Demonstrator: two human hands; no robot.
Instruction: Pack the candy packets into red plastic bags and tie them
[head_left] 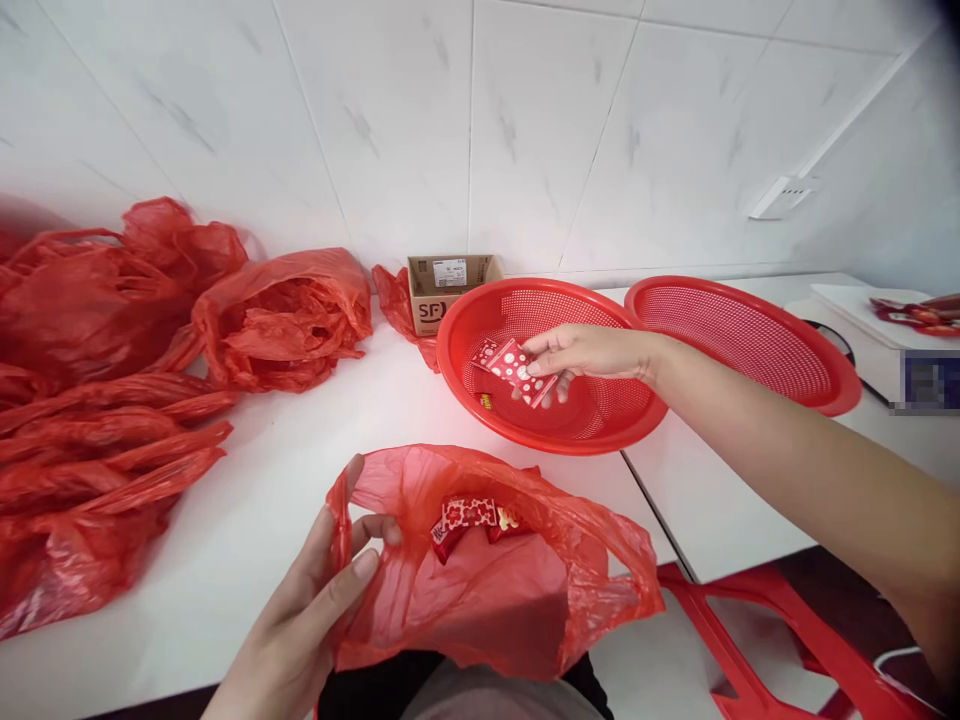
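Note:
My left hand (322,570) grips the edge of a red plastic bag (495,600), whose mouth faces up toward me at the table's front edge. Inside the bag lie several small wrapped packets (469,514), red, white and gold. Over a red colander (600,430), my right hand (566,360) pinches a red packet with white dots (519,370). A similar dotted packet shows partly behind it. A small yellow-and-dark wrapped piece (486,401) sits low in the colander.
Piled red plastic bags (97,310) cover the left of the white table (300,430). Behind the colander stands a cardboard box (427,305). A second red colander (750,340) leans at the right, with red packets (911,315) beyond. A red stool (712,640) stands below.

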